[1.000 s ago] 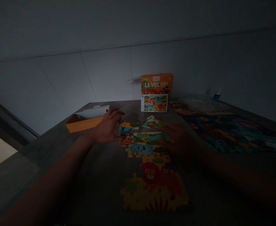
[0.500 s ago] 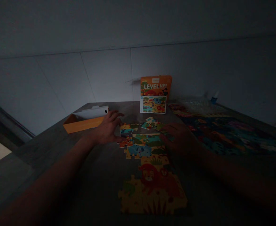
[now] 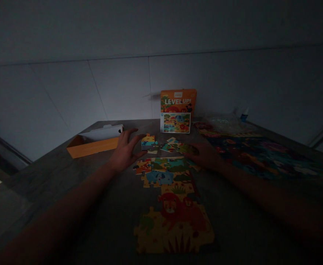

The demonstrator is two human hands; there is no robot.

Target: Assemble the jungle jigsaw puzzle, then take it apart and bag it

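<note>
A partly joined animal jigsaw (image 3: 172,206) with a red lion lies on the dark table (image 3: 100,206) in front of me. My left hand (image 3: 124,151) reaches past its upper left corner and grips a colourful loose puzzle piece (image 3: 148,141) at the fingertips, raised a little off the table. My right hand (image 3: 205,155) lies in shadow at the jigsaw's upper right, fingers stretched flat onto a few loose pieces (image 3: 178,146). Nothing shows inside that hand.
An orange "LEVEL UP!" puzzle box (image 3: 178,110) stands upright against the wall at the back. An open orange box tray (image 3: 91,143) with a white flap lies at the left. A large finished dark puzzle (image 3: 263,156) covers the table's right side. The room is very dim.
My left hand has taken the loose piece off the table and carried it up and away from the jigsaw. My right hand slid slightly back. The view drifted right.
</note>
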